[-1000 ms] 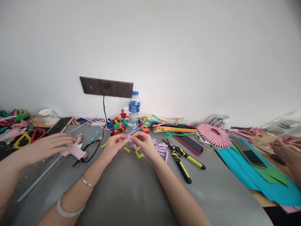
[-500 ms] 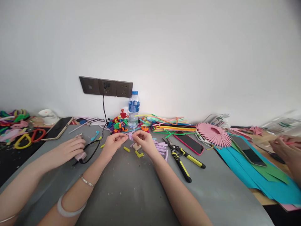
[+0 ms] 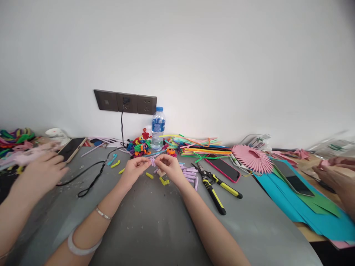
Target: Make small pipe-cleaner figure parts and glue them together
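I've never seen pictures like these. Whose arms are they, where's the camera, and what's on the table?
There's no machine here, just a person with bare hands. The camera is worn on their head, looking forward and down.

Their left hand and right hand meet in the middle, pinching a small lilac piece in their fingers. On the grey table lie more lilac pieces, yellow-green bits, black-and-yellow cutters, a pink-edged phone and a bundle of coloured sticks. A water bottle stands near the wall. The blurred hand at far left and those at far right belong to other people.
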Available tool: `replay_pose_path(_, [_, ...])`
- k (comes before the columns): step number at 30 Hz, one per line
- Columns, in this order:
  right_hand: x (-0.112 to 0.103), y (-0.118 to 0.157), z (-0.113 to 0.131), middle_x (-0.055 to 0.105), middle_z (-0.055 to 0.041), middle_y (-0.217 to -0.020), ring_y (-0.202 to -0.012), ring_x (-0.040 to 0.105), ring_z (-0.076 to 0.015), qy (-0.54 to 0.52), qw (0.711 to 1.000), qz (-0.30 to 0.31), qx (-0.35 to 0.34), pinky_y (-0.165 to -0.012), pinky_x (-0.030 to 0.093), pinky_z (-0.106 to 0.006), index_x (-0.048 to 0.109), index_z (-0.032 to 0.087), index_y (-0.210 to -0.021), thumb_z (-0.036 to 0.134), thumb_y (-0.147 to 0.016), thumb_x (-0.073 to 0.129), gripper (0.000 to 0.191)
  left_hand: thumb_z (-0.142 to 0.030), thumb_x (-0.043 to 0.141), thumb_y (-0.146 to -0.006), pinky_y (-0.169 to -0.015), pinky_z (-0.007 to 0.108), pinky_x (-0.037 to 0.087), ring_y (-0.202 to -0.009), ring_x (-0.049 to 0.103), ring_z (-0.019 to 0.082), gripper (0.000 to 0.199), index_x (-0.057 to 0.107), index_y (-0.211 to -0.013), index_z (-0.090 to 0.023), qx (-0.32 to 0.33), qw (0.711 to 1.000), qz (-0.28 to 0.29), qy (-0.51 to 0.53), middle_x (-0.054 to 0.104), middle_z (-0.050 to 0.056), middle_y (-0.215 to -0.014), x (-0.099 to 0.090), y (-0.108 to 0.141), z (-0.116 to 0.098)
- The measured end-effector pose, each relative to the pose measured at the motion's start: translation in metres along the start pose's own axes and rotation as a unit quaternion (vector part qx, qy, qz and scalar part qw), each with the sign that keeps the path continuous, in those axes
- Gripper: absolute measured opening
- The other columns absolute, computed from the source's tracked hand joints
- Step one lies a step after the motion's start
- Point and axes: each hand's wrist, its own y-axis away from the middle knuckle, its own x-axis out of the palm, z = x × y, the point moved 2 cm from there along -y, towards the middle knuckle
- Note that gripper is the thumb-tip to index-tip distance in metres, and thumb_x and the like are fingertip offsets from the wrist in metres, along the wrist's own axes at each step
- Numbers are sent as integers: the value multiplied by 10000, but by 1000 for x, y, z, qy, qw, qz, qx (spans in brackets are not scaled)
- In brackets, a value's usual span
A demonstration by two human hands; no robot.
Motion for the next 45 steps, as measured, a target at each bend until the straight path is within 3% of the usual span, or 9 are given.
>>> replay_pose_path(8, [-1,1,-1,545,31,-608,-453,472,-77,-18,999,22,26,-421,387,-196,598,174,-751,491,-750,697,332,-535,742,-663,-449,212,186,-463,273,66,423,689,-794,-136,-8,1000,19,1,441,-49,-540,-1,-2,5])
replay_pose_path(24, [-2,1,-3,551,34,-596,-461,458,-75,-37,997,50,42,-428,370,-193,593,173,-748,513,-753,706,359,-524,701,-717,-462,215,198,-468,271,75,384,687,-807,-150,-10,998,48,-27,362,-68,-526,-4,-2,6])
replay_pose_path(45, [-1,0,-5,559,33,-583,-453,461,-69,-48,996,47,50,-432,363,-188,594,169,-733,507,-751,709,357,-525,701,-715,-467,216,198,-475,271,80,388,688,-797,-147,-3,999,39,-30,355,-69,-523,-3,-2,6])
